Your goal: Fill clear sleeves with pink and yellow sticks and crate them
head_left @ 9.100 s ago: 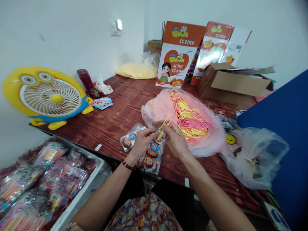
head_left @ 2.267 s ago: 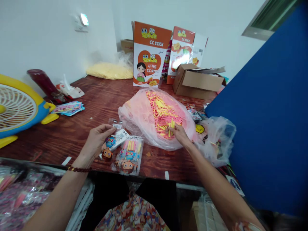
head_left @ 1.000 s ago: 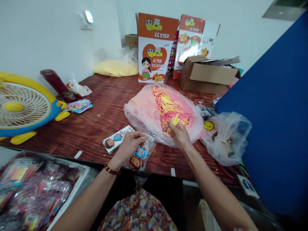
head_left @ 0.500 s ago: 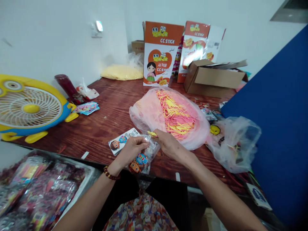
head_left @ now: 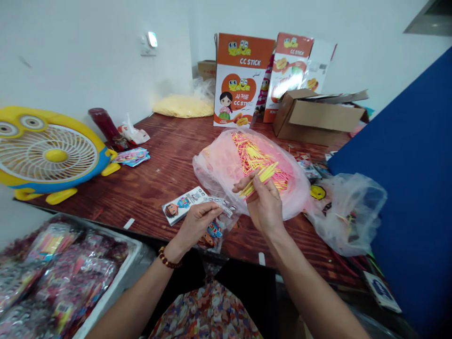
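My left hand (head_left: 198, 223) pinches the edge of a clear printed packet (head_left: 213, 233) near the table's front edge. Yellow sticks (head_left: 263, 176) lie in my right hand (head_left: 265, 203), held between the thumb and fingers, just over the near side of a large translucent bag (head_left: 221, 160). Inside that bag is a heap of pink and yellow sticks (head_left: 249, 149). A stack of printed cards (head_left: 183, 203) rests on the table behind my left hand.
A yellow fan (head_left: 56, 155) stands at the left, above a white bin (head_left: 132, 256) of filled packets. Printed boxes (head_left: 235, 80) and an open carton (head_left: 318, 120) are at the back. A plastic bag (head_left: 360, 212) and blue panel (head_left: 399, 165) are at the right.
My right hand has moved away from my left and turned palm up, showing the yellow sticks more fully. My left hand still grips the packet. The view has shifted slightly.
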`<state>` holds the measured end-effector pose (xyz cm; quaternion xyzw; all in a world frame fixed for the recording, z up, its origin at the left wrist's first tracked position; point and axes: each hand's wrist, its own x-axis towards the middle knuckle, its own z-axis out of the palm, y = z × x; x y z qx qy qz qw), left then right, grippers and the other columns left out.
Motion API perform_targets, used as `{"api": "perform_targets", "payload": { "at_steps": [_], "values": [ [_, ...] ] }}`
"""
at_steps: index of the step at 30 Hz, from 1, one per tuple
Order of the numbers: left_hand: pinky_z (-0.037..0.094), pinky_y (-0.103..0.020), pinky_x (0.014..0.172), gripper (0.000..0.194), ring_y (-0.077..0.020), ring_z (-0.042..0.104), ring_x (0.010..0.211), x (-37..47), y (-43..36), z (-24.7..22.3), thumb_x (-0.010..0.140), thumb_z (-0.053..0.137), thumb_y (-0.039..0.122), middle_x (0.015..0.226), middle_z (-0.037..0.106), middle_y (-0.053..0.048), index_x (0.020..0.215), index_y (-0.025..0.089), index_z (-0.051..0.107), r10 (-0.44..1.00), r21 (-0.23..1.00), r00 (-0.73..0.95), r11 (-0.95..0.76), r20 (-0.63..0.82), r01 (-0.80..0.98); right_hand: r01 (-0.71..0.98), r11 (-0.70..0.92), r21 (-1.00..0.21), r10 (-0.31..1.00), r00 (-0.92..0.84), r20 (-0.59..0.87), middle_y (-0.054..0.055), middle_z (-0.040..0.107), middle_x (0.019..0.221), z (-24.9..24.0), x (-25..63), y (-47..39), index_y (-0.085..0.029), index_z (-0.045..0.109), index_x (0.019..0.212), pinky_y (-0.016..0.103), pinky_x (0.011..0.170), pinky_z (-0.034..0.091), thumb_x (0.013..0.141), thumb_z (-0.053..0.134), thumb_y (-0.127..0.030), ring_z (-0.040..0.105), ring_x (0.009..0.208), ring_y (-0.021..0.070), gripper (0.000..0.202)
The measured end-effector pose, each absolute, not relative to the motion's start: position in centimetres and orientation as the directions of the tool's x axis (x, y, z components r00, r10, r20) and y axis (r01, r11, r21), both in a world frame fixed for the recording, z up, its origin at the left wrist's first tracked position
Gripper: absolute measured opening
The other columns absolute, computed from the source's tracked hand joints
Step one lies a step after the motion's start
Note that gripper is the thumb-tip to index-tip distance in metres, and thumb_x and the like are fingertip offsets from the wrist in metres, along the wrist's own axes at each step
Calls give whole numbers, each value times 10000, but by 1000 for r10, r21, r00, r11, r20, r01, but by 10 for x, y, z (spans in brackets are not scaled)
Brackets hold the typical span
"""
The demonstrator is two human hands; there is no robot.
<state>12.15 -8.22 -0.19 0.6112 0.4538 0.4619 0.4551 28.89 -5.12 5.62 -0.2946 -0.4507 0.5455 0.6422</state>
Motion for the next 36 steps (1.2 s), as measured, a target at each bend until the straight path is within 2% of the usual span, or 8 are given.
{"api": "perform_targets", "payload": {
  "at_steps": [4,9,14,18,23,27,32,36],
  "values": [
    [360,-237,624,306,-124,441,639,125,-83,1,879,595,383,632,522,10,669,164,638,970,970,150,-209,191,120,-498,231,-836,966,18,256,-44,642,685,62,274,-59,-245,534,887,358,812,542,858,626,-408,704,774,182,189],
    [394,-236,649,276,-128,483,660,127,-83,1,878,598,367,673,583,-1,720,156,677,968,968,126,-230,217,97,-484,220,-847,972,39,230,-36,688,747,48,264,-61,-240,559,893,347,834,546,898,600,-380,723,828,181,146],
    [412,-231,644,241,-131,522,658,128,-82,-3,865,618,357,693,634,-6,766,159,712,976,975,76,-209,204,75,-381,200,-903,979,41,199,-13,726,838,35,265,-64,-236,565,931,352,841,545,916,573,-379,722,884,198,143],
    [433,-236,657,213,-143,561,679,130,-81,-5,842,644,347,730,678,-17,799,161,739,983,981,38,-184,182,68,-303,262,-916,964,34,264,-4,748,866,35,265,-67,-236,555,996,378,908,518,941,527,-336,711,934,195,118],
    [447,-240,666,191,-145,579,683,130,-79,-3,827,659,333,732,696,-17,796,169,752,983,983,30,-179,179,27,-135,316,-939,945,-45,324,36,752,1043,36,266,-67,-230,591,989,390,1031,446,956,499,-327,664,1087,199,138],
    [449,-231,656,185,-133,574,675,129,-76,-3,808,689,334,735,697,-12,787,163,756,989,988,22,-143,145,-64,-91,276,-957,946,-150,287,58,717,1188,32,272,-61,-225,612,1027,396,1077,415,920,557,-328,613,1194,214,159],
    [433,-216,609,223,-108,549,626,131,-72,-7,784,734,373,706,680,3,814,154,763,997,979,45,-54,64,-196,-152,223,-963,958,-149,246,72,703,1228,32,280,-55,-251,503,1289,424,1055,448,934,552,-396,624,1191,221,387],
    [448,-221,619,250,-106,569,624,136,-69,-5,763,756,391,738,702,-3,823,149,767,998,955,60,-8,27,-295,17,266,-964,948,-183,259,73,693,1248,35,283,-55,-237,607,1217,415,1055,446,955,502,-416,607,1215,228,335]
  ]
}}
